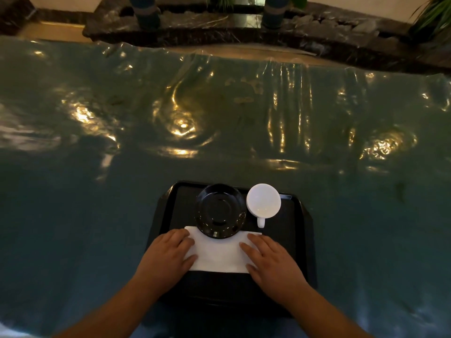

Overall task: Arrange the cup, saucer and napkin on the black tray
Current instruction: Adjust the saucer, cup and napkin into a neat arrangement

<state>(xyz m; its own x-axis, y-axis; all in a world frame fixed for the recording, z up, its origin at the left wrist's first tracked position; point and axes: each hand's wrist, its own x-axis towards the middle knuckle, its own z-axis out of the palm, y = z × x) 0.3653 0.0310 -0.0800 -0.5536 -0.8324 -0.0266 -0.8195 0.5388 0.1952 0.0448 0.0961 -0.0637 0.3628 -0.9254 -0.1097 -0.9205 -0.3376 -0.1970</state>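
Note:
A black tray lies at the near middle of the table. On it rests a folded white napkin, and a black saucer sits behind it with its near rim overlapping the napkin's far edge. A white cup stands upright to the right of the saucer, its handle pointing toward me. My left hand lies flat on the napkin's left end, and my right hand lies flat on its right end. Neither hand grips anything; the fingers are spread.
The table is covered with a shiny, wrinkled teal plastic sheet that reflects lamps. Beyond its far edge runs a dark marble ledge with planters and green plants.

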